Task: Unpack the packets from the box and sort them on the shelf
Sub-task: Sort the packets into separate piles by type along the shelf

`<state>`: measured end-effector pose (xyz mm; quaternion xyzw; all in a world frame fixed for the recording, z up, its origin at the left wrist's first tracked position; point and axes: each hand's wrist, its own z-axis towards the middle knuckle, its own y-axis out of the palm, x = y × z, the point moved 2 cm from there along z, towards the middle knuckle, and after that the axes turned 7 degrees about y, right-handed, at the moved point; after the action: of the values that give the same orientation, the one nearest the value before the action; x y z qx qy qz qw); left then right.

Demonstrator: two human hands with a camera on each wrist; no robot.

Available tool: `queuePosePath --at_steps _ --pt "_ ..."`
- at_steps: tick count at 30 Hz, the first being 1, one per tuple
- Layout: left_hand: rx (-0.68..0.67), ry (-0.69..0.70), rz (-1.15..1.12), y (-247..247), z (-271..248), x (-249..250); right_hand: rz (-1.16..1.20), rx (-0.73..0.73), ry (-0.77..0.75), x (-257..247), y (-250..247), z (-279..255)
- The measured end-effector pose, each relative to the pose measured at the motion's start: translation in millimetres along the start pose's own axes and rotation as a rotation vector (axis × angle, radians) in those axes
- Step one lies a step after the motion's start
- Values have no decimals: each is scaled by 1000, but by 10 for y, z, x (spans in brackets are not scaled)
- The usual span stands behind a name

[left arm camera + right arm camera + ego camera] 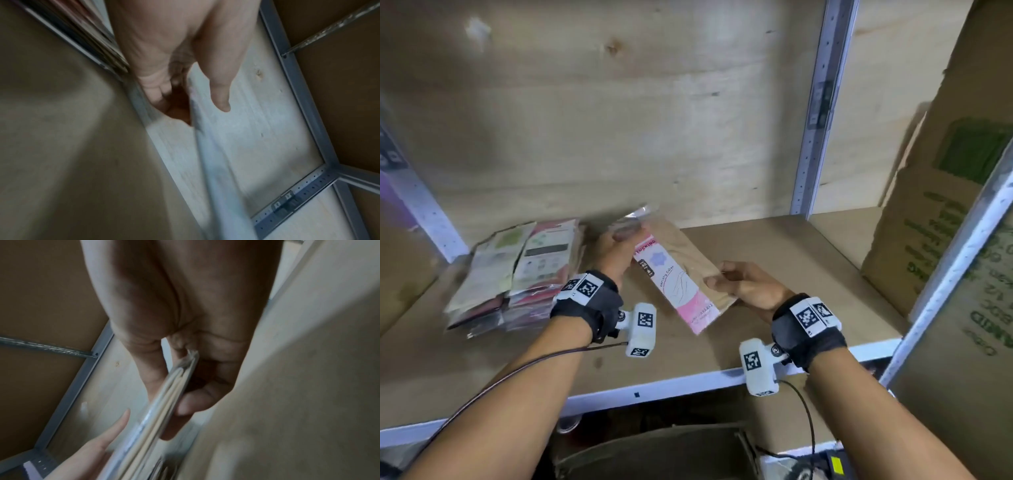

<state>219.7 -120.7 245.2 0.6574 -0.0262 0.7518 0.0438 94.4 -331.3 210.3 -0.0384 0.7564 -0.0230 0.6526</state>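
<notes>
Both hands, left hand [616, 253] and right hand [746, 286], pinch a pink-and-tan packet [681, 274] in their fingers above the shelf [774, 246], beside a packet stack [517, 270].

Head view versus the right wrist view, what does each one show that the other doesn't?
Only the head view shows the pink label on the held packet, the stack at the shelf's left, and the cardboard box at the right. Only the right wrist view shows the packet edge-on, with layers inside, and the right hand's fingers curled beneath it. Both show the left hand and right hand holding that packet.
</notes>
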Motion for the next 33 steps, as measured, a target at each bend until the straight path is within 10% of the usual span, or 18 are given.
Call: queuePosePath --at_steps 24,33 --pt "-183 84 205 -33 427 -79 290 423 10 -17 -755 84" --pt "-209 -129 -166 -194 329 -102 282 259 74 -3 -649 111"
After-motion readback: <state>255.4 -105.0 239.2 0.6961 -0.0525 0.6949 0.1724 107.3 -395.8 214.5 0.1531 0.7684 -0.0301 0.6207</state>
